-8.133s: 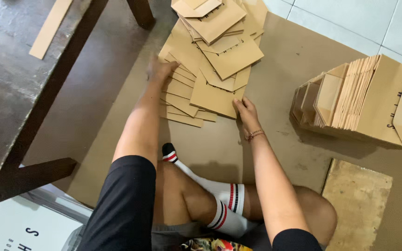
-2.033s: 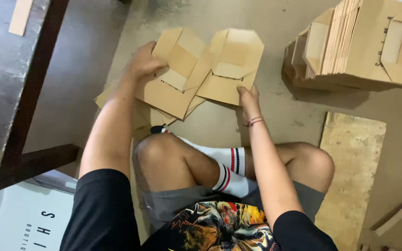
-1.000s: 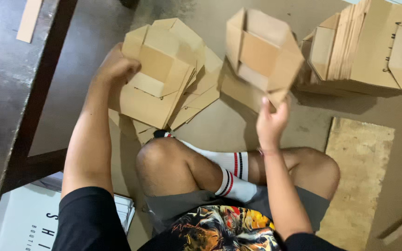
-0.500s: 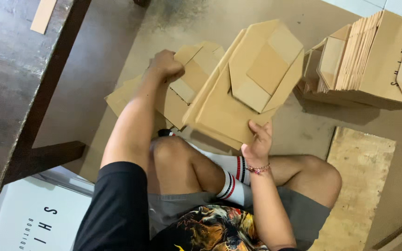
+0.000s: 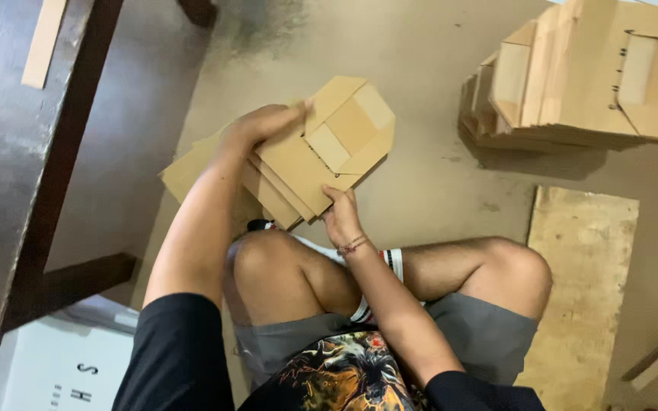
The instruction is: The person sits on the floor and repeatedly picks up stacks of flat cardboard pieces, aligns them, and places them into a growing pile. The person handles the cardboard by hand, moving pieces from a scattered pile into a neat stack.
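Nearest, at lower left, a white box [image 5: 47,369] with dark lettering is seen beside a dark wooden table [image 5: 17,167]. The person is seated on the floor [image 5: 436,183], which is covered with brown sheet; one knee [image 5: 257,255] is raised at centre, the other leg is folded out to the right, and a striped white sock [image 5: 390,262] is visible between them. A pale wooden board [image 5: 580,289] lies flat on the floor to the right of the legs.

Just beyond the knee, a half-folded cardboard box [image 5: 329,156] is gripped by both hands on top of a small pile of flat cardboard blanks [image 5: 215,171]. The right hand [image 5: 340,217] is closed on the near edge of the box, thumb on top; a thin bracelet is worn at the wrist. The left hand [image 5: 264,125] is pressed over the far left side, fingers curled on a flap.

Far right, a stack of folded cardboard boxes [image 5: 573,84] is stood on edge on the floor, well apart from the hands. A light wood strip [image 5: 43,42] lies on the table at far left.
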